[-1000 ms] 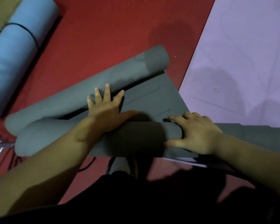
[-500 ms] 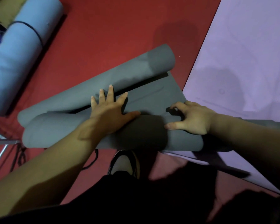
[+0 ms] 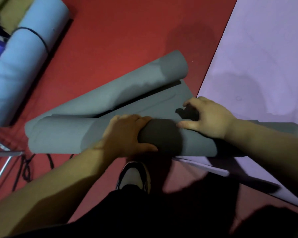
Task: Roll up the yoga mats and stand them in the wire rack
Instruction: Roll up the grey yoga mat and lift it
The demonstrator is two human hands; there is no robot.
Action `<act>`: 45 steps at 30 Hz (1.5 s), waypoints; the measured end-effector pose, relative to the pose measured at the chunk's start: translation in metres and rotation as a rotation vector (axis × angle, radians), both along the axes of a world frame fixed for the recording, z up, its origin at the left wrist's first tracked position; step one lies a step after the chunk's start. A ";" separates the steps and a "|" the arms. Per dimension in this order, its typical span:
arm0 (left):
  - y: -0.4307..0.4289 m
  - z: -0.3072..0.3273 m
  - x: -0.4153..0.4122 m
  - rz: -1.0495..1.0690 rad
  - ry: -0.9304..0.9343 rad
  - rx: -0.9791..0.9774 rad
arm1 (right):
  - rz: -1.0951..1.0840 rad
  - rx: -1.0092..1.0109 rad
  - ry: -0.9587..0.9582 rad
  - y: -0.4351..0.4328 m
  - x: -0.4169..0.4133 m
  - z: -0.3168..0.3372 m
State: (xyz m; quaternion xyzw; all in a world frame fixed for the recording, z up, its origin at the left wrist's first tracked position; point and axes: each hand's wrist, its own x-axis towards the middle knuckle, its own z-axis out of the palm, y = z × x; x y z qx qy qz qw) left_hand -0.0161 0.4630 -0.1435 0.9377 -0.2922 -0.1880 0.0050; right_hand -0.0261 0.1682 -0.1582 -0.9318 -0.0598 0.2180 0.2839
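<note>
Head view: grips grey mat (image 3: 62,134) with left hand (image 3: 126,134) fingers curled round roll, right hand (image 3: 210,117) clawed over it; risks telescoping by rolling into askew far end.

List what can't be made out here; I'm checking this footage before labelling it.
Head view:
- Grey foam yoga mat: right end hidden behind the right hand and forearm.
- Left hand: fingertips hidden over the roll's far side.
- Light-blue rolled mat: cut off by the left edge.
- Silver metal bars: too little shows to call them the rack.
</note>
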 end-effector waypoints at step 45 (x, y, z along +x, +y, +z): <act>-0.019 0.001 0.019 0.508 0.309 0.263 | 0.259 -0.275 0.034 0.011 -0.079 0.020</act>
